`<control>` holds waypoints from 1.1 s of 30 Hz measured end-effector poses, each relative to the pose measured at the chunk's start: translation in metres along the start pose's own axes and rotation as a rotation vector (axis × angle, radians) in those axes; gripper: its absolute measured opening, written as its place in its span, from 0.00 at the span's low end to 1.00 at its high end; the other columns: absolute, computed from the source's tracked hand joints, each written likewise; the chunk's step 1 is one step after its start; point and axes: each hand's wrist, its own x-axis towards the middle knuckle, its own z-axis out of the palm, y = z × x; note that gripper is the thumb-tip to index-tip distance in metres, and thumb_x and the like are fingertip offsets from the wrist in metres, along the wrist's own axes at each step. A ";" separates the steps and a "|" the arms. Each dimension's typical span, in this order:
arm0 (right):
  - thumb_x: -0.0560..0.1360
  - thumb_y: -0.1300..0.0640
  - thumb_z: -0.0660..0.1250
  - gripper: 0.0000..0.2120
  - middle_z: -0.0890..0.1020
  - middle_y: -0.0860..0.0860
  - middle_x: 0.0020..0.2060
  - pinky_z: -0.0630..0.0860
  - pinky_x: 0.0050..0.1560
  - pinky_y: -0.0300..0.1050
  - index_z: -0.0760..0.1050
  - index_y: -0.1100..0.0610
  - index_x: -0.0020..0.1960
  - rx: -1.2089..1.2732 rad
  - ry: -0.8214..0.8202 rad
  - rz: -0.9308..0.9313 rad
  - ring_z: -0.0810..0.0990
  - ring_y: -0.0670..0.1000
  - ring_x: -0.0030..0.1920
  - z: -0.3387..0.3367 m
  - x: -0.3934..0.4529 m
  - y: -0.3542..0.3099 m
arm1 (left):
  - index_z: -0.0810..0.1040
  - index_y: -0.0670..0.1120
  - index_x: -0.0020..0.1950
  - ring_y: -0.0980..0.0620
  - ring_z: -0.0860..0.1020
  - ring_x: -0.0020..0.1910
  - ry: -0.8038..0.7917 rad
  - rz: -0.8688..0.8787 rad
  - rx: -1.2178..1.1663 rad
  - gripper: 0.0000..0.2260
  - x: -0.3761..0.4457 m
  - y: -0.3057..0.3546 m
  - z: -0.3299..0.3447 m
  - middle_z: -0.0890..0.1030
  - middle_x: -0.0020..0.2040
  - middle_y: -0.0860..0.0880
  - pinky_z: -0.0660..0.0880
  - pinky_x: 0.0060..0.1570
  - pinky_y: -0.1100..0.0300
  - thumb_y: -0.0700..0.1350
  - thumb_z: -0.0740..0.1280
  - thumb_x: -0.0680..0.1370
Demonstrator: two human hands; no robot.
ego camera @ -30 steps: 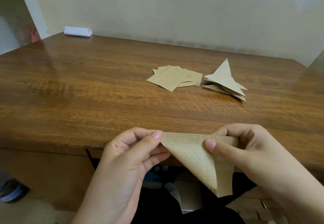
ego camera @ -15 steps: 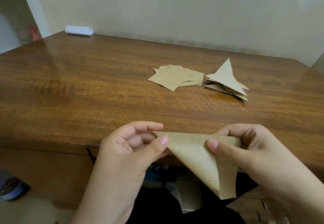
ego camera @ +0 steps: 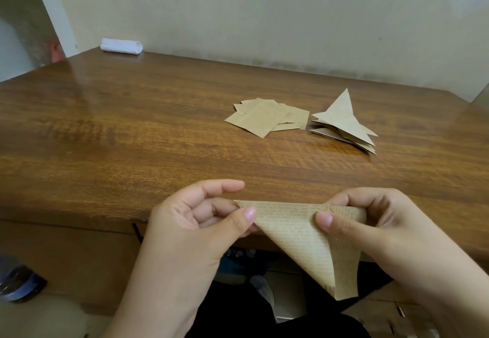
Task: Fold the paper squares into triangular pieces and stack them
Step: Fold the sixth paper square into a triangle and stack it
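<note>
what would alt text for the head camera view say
Two hands hold a brown paper piece folded into a triangle above the near edge of a wooden table, left hand pinching its left corner, right hand its right. Farther back lie flat paper squares and, right of them, a stack of folded triangles.

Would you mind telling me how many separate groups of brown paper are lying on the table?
2. A loose pile of flat squares lies mid-table, and a stack of folded triangles sits just right of it. The sheets within each overlap, so they cannot be counted.
</note>
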 end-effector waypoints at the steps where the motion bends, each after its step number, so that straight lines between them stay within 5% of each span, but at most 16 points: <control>1: 0.63 0.42 0.77 0.17 0.82 0.51 0.30 0.73 0.34 0.38 0.83 0.57 0.37 -0.001 0.002 0.001 0.78 0.46 0.31 0.000 0.000 0.000 | 0.83 0.43 0.42 0.50 0.82 0.31 -0.009 -0.023 -0.008 0.13 0.001 0.001 0.000 0.82 0.31 0.43 0.77 0.32 0.65 0.38 0.71 0.59; 7: 0.63 0.41 0.74 0.17 0.83 0.52 0.31 0.74 0.34 0.38 0.83 0.56 0.36 -0.007 0.006 -0.010 0.79 0.47 0.31 -0.004 -0.001 -0.003 | 0.82 0.38 0.42 0.45 0.84 0.38 -0.109 -0.187 -0.053 0.11 0.003 0.004 -0.004 0.84 0.40 0.39 0.81 0.35 0.61 0.41 0.69 0.63; 20: 0.57 0.39 0.72 0.21 0.83 0.54 0.33 0.74 0.36 0.41 0.83 0.56 0.38 -0.026 -0.024 -0.040 0.79 0.48 0.33 -0.006 -0.001 0.000 | 0.83 0.43 0.32 0.51 0.82 0.30 -0.027 -0.163 -0.080 0.05 0.003 0.004 0.001 0.83 0.33 0.40 0.78 0.30 0.64 0.41 0.70 0.59; 28: 0.63 0.48 0.72 0.12 0.80 0.50 0.28 0.71 0.31 0.35 0.81 0.58 0.34 0.019 -0.016 -0.037 0.76 0.45 0.30 -0.001 0.000 -0.002 | 0.78 0.45 0.26 0.49 0.82 0.35 -0.022 -0.118 -0.110 0.03 0.000 0.002 0.004 0.82 0.36 0.39 0.78 0.34 0.61 0.43 0.69 0.60; 33: 0.64 0.48 0.74 0.13 0.79 0.50 0.28 0.70 0.29 0.35 0.80 0.59 0.34 0.009 -0.005 0.006 0.75 0.46 0.29 0.000 -0.001 -0.006 | 0.77 0.44 0.38 0.46 0.83 0.37 -0.109 -0.124 -0.067 0.08 0.003 0.001 -0.002 0.83 0.37 0.38 0.81 0.38 0.58 0.37 0.70 0.61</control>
